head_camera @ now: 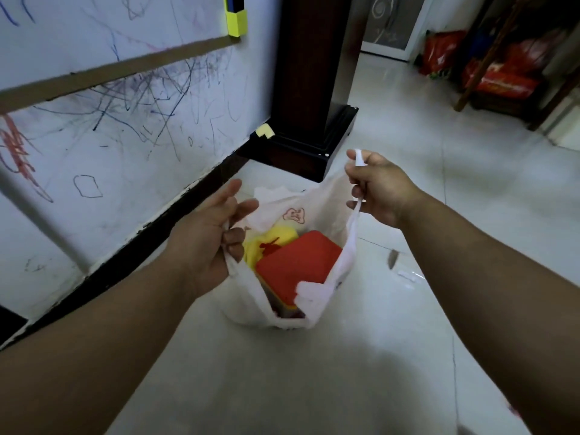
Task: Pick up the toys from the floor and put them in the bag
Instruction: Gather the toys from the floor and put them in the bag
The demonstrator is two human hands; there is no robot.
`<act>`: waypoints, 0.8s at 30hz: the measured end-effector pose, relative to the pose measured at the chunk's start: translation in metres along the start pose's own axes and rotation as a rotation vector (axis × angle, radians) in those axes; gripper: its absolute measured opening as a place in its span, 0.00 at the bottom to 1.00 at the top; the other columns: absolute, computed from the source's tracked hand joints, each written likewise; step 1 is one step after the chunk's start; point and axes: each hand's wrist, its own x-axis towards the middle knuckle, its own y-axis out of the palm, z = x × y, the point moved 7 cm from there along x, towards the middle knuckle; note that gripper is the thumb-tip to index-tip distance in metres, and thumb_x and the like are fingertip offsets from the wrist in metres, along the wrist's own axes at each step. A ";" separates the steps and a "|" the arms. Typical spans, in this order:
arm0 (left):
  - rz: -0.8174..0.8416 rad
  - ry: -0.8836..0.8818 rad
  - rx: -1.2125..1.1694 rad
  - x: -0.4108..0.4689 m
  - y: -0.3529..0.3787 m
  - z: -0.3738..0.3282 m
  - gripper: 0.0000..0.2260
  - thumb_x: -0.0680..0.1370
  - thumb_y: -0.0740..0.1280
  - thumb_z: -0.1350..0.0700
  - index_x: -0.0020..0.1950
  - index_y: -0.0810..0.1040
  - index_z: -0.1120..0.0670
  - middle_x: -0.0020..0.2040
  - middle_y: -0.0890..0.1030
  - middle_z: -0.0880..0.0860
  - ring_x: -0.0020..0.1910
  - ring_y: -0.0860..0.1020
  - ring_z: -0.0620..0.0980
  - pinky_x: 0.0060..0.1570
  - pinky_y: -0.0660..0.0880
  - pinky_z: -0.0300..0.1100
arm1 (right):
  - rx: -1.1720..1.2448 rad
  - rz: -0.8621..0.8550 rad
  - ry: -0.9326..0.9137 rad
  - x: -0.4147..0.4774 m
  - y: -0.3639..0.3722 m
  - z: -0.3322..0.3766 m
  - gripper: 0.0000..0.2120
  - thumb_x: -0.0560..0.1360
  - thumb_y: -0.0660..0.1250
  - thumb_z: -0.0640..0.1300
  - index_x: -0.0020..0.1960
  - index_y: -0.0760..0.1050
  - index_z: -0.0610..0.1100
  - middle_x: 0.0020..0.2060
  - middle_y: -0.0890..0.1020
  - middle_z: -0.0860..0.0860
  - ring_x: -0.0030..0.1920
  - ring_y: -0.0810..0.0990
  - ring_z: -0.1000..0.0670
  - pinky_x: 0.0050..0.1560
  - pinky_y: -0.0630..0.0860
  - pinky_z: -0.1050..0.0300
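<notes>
1. White plastic bag in the middle of the view, over the pale tiled floor, mouth pulled open between the two hands.
2. Left hand at the left rim of the bag: fingers curled, thumb pressed against the forefinger, a fold of the bag's edge pinched between them. Upper fingers half stretched and apart from the plastic.
3. Right hand higher and to the right, closed into a loose fist around the right handle strap; strap passing through the fist, a short white end sticking out above the knuckles.
4. Inside the bag: red flat toy with rounded corners, tilted, lying on top, close to the right wall of the bag.
5. Beside it, toward the left hand, yellow soft toy with a small red mark, partly under the red one.
6. Pink drawing printed on the far inner wall of the bag, above the yellow toy.
7. Bottom of the bag near the floor or touching it; cannot tell which.
8. At the left, white wall full of pen scribbles, with a dark skirting board along its foot.
9. Behind the bag, dark wooden post on a wide black base.
10. On the floor to the right of the bag, small scraps, too blurred to identify.
11. Far right background: red bags beside wooden furniture, well apart from the hands.
</notes>
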 end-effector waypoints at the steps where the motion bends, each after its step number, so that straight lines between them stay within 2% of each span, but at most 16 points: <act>1: -0.010 0.007 0.043 0.002 0.007 -0.001 0.12 0.80 0.60 0.58 0.56 0.77 0.43 0.48 0.82 0.47 0.24 0.64 0.41 0.22 0.64 0.34 | -0.024 -0.014 0.007 -0.001 -0.011 0.001 0.12 0.77 0.64 0.42 0.56 0.73 0.55 0.35 0.71 0.53 0.32 0.68 0.53 0.44 0.74 0.52; 3: -0.054 0.023 0.186 0.009 0.018 -0.001 0.15 0.79 0.62 0.60 0.60 0.75 0.42 0.56 0.78 0.48 0.27 0.65 0.43 0.24 0.65 0.35 | -0.068 -0.061 0.023 -0.002 -0.035 0.002 0.12 0.76 0.64 0.42 0.57 0.72 0.55 0.37 0.71 0.53 0.32 0.67 0.52 0.43 0.74 0.53; 6: -0.078 0.042 0.434 0.026 0.041 -0.004 0.14 0.79 0.63 0.59 0.63 0.75 0.46 0.55 0.77 0.52 0.30 0.67 0.45 0.25 0.66 0.38 | -0.067 -0.135 0.024 -0.003 -0.075 0.002 0.15 0.76 0.65 0.42 0.60 0.72 0.53 0.39 0.71 0.52 0.32 0.66 0.52 0.40 0.72 0.55; 8: -0.056 0.081 0.513 0.035 0.065 -0.012 0.13 0.79 0.63 0.59 0.60 0.75 0.45 0.58 0.78 0.54 0.30 0.66 0.45 0.25 0.66 0.38 | -0.059 -0.171 0.004 -0.005 -0.098 0.004 0.14 0.76 0.64 0.41 0.60 0.72 0.52 0.39 0.71 0.52 0.32 0.66 0.52 0.38 0.71 0.56; 11: -0.024 0.153 0.585 0.043 0.096 -0.018 0.15 0.78 0.63 0.59 0.64 0.74 0.47 0.59 0.78 0.53 0.29 0.65 0.45 0.26 0.64 0.38 | -0.040 -0.216 -0.036 -0.011 -0.129 0.000 0.13 0.77 0.64 0.40 0.59 0.73 0.53 0.39 0.72 0.52 0.32 0.66 0.52 0.37 0.72 0.56; 15: -0.025 0.129 0.741 0.048 0.101 0.019 0.14 0.77 0.65 0.58 0.61 0.74 0.45 0.58 0.80 0.58 0.29 0.65 0.47 0.26 0.64 0.40 | -0.136 -0.177 0.023 -0.028 -0.160 -0.041 0.13 0.77 0.63 0.40 0.60 0.73 0.50 0.33 0.69 0.50 0.31 0.67 0.51 0.37 0.72 0.54; 17: -0.049 0.068 0.786 0.048 0.093 0.045 0.18 0.76 0.67 0.57 0.65 0.72 0.45 0.59 0.79 0.62 0.29 0.65 0.48 0.27 0.64 0.41 | -0.157 -0.150 0.102 -0.040 -0.168 -0.071 0.10 0.77 0.63 0.40 0.57 0.74 0.49 0.31 0.68 0.50 0.29 0.66 0.51 0.37 0.73 0.54; 20: -0.115 0.001 0.838 0.048 0.076 0.069 0.26 0.74 0.69 0.57 0.71 0.67 0.47 0.55 0.81 0.64 0.30 0.67 0.50 0.28 0.67 0.43 | -0.131 -0.150 0.182 -0.056 -0.175 -0.106 0.04 0.77 0.63 0.39 0.48 0.75 0.47 0.30 0.69 0.49 0.28 0.66 0.50 0.37 0.72 0.55; 22: -0.130 -0.051 0.850 0.047 0.069 0.081 0.21 0.76 0.66 0.58 0.68 0.69 0.53 0.48 0.82 0.61 0.30 0.67 0.50 0.29 0.66 0.43 | -0.158 -0.155 0.196 -0.066 -0.181 -0.118 0.03 0.77 0.63 0.39 0.48 0.75 0.43 0.30 0.70 0.47 0.28 0.67 0.49 0.35 0.70 0.56; 24: -0.145 -0.121 0.870 0.043 0.061 0.090 0.12 0.77 0.65 0.57 0.58 0.75 0.60 0.39 0.81 0.57 0.29 0.66 0.50 0.29 0.65 0.42 | -0.226 -0.159 0.189 -0.075 -0.187 -0.120 0.03 0.76 0.63 0.39 0.46 0.75 0.40 0.29 0.70 0.46 0.27 0.67 0.50 0.33 0.69 0.57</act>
